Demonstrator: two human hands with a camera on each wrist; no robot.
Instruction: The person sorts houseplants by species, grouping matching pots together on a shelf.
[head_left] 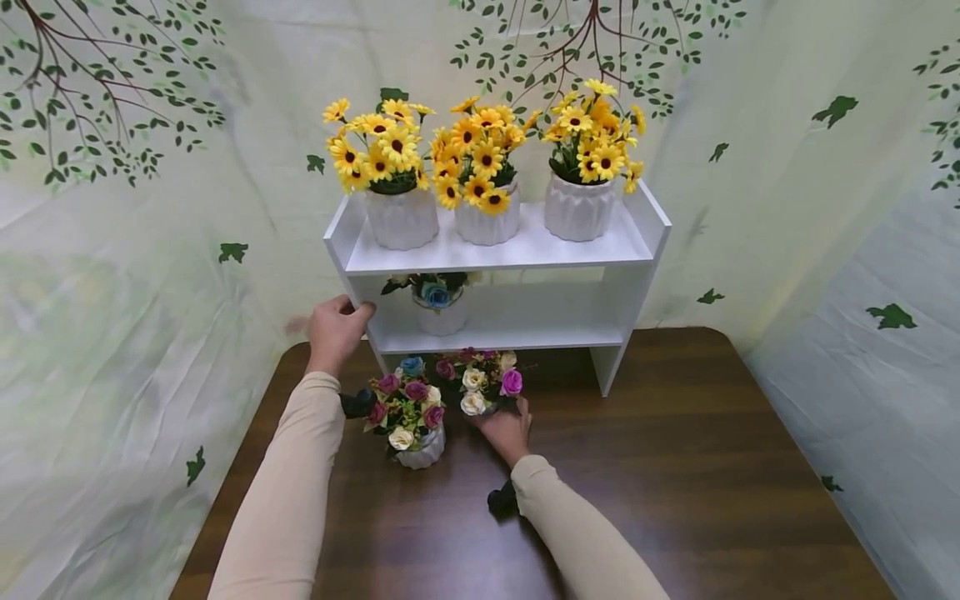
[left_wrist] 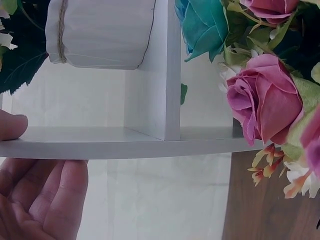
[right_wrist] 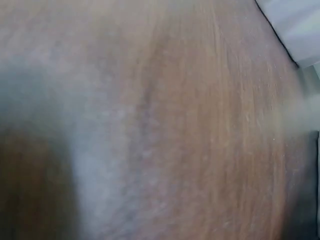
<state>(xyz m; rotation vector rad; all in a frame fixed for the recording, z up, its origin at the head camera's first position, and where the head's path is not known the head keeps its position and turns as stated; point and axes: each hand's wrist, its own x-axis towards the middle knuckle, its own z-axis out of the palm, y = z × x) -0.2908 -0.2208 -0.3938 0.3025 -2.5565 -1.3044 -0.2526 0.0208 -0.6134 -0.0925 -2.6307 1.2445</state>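
My left hand grips the left side panel of a white two-tier shelf. In the left wrist view its thumb lies on one face of the panel and the fingers on the other. With my right hand I hold a pot of artificial roses, cream and purple, in front of the lower tier; hand and blooms hide most of the pot. Between my arms, a second pot of roses stands on the table. The right wrist view is badly blurred, mostly brown wood grain.
Three white pots of yellow daisies line the top tier. On the lower tier, toward the left, sits a white pot with a blue rose. The brown table extends to the right, and a leaf-printed curtain hangs behind.
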